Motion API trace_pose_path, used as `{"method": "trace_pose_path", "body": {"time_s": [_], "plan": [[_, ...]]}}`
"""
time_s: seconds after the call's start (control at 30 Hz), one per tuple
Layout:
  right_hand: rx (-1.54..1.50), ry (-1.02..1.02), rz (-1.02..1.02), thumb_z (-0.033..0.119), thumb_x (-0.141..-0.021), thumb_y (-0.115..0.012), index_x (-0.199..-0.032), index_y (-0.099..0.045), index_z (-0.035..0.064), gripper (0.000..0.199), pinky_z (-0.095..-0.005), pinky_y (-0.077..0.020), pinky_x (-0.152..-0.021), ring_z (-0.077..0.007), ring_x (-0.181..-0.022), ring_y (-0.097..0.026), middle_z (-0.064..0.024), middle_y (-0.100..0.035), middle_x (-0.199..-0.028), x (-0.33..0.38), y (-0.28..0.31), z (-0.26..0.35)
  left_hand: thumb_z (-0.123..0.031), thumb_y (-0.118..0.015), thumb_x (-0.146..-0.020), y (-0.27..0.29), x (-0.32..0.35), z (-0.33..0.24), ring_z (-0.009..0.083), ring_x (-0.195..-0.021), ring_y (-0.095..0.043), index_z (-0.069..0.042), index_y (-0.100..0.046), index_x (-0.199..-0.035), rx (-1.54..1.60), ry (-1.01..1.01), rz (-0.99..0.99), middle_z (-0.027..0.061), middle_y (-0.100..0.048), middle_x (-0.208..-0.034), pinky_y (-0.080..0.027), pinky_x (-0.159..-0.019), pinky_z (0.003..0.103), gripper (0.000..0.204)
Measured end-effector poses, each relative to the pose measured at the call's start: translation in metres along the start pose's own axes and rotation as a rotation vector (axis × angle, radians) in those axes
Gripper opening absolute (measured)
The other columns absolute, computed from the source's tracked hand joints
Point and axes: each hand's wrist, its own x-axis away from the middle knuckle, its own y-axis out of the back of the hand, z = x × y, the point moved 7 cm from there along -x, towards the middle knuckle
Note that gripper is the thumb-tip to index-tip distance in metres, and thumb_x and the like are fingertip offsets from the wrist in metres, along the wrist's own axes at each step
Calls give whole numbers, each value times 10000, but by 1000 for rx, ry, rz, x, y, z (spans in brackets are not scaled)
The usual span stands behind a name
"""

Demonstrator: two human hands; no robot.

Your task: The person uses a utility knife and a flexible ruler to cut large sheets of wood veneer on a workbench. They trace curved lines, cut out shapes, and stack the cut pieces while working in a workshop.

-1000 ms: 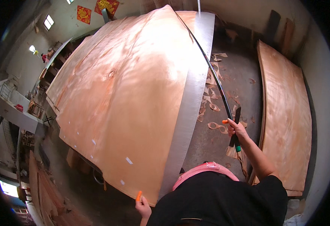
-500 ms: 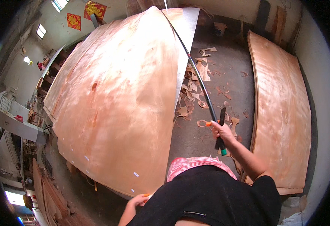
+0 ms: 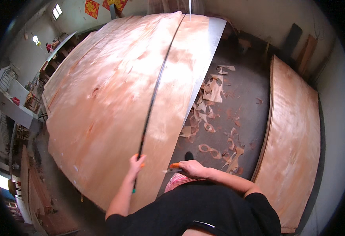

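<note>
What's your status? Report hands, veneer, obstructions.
Left hand pressing long dark straightedge on veneer sheet. Right hand gripping orange-handled knife. Scraps on floor.

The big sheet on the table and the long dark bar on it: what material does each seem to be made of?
The sheet looks like thin wood veneer: matt, reddish-tan, with grain streaks and a knot. The long dark bar, under the left hand, looks like metal or hard plastic, thin and slightly glossy; the picture cannot settle which.
</note>
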Motion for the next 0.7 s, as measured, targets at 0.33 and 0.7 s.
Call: {"method": "trace_pose_path", "body": {"time_s": [0.33, 0.7], "plan": [[224, -618, -165, 262, -778, -495, -1055, -489, 77, 334, -389, -435, -702, -312, -822, -542, -166, -559, -872, 5, 136, -208, -262, -596, -743, 191, -39, 65, 213, -610, -555, -8, -532, -859, -586, -6, -724, 107, -574, -675, -423, -562, 328, 287], [75, -617, -200, 162, -719, -512, -1169, -388, 118, 469, -386, -416, -769, -327, -911, -499, -173, -513, -977, -57, 242, -368, -284, -546, -772, 182, -114, -32, 291, -926, -496, 5, -522, -998, -1430, -83, -1116, 157, -497, -1051, -418, -757, 365, 368]]}}
